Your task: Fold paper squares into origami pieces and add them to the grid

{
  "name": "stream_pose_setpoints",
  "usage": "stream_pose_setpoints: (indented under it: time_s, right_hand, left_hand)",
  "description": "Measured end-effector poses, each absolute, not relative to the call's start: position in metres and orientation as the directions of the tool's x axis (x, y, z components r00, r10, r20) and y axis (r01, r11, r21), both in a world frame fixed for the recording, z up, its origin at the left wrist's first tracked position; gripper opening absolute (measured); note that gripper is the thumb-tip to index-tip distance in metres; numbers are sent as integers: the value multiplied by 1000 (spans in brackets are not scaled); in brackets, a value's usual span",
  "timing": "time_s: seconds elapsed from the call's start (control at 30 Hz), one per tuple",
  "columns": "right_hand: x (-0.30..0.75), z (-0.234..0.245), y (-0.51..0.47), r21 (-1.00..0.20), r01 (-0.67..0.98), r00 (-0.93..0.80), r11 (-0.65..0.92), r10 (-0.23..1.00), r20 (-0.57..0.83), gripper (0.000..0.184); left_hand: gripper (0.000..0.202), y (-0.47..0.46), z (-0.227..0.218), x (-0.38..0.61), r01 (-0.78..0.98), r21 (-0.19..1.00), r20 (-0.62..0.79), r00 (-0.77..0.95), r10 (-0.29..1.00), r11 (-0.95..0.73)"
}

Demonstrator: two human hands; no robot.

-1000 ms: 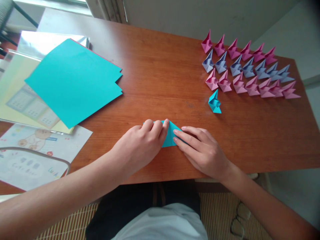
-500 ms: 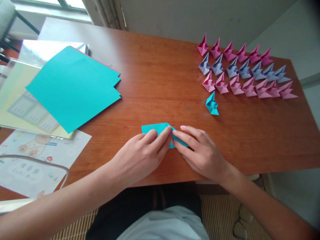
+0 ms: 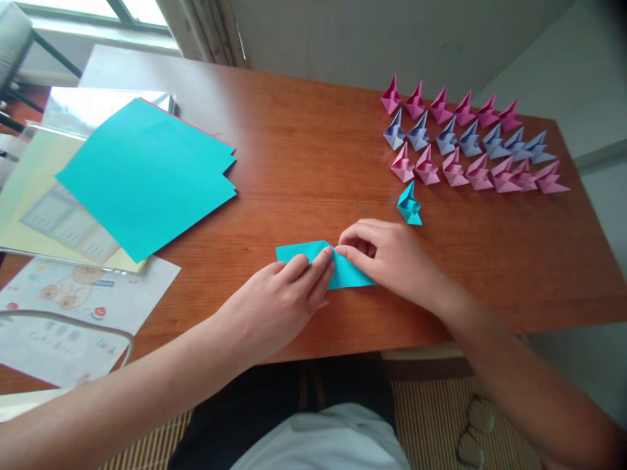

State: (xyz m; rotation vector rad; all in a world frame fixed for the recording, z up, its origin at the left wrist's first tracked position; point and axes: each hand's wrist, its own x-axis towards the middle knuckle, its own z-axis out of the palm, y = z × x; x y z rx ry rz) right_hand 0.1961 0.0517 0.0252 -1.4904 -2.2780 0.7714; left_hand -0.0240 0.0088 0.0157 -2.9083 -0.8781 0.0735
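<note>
A partly folded teal paper [image 3: 350,274] lies flat on the wooden table [image 3: 304,156] near its front edge. My left hand [image 3: 274,303] presses down on the paper's left part with its fingers stretched flat. At the top middle fold, my right hand [image 3: 386,254] has its fingers curled and pinched on the paper's edge. A finished teal folded figure [image 3: 409,205] stands just beyond my right hand.
Three rows of pink and lilac folded figures [image 3: 465,140] fill the table's far right. A stack of teal sheets [image 3: 147,173] lies at the left on a glossy booklet [image 3: 34,189]. A printed sheet [image 3: 73,307] overhangs the front left edge.
My right hand has moved up from lying flat on the paper's right part and now curls at the top fold. The left hand has stayed pressed on the paper.
</note>
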Motion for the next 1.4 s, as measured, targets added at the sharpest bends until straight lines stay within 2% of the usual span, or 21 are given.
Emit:
stream_pose_setpoints:
  time_s: [0.1,0.2,0.37,0.47,0.77,0.87,0.97,1.1,1.3,1.33,1.4]
  right_hand:
    - [186,33,76,-514,824,-392,239,895,-212,14]
    - [181,37,90,-451,864,-378,223,879,-290,18]
    - [178,43,103,-378,875,-439,304,827,-351,20]
    - [172,52,111,-272,881,-470,386,769,-433,25]
    - [161,65,117,-34,848,-417,529,626,-659,8]
    - [167,70,111,14,840,-354,543,566,-744,11]
    - [178,75,102,-16,838,-333,546,488,-807,14]
    - [196,76,91,-31,884,-294,467,502,-813,13]
    - [211,76,74,-49,904,-327,424,615,-717,21]
    - [211,75,70,-99,903,-372,418,646,-666,21]
    - [209,66,60,-273,885,-465,378,761,-453,19]
  left_hand:
    - [53,9,13,-25,564,-79,-7,824,566,-822]
    - [58,7,12,-26,570,-58,-6,821,571,-820]
    - [55,1,14,-26,594,-60,4,804,595,-802]
    - [53,-1,17,-25,609,-69,-17,791,611,-790]
    - [53,-1,19,-24,610,-85,-36,789,614,-788]
    - [54,-2,18,-24,614,-77,-24,786,618,-785]
    - [53,-2,18,-23,620,-65,-23,782,622,-782]
    - [51,-1,18,-23,617,-57,-27,785,619,-785]
    - [50,1,15,-25,623,-21,3,782,623,-782]
    - [50,3,15,-24,624,-5,8,781,624,-781]
    - [48,6,16,-23,632,44,4,774,633,-773]
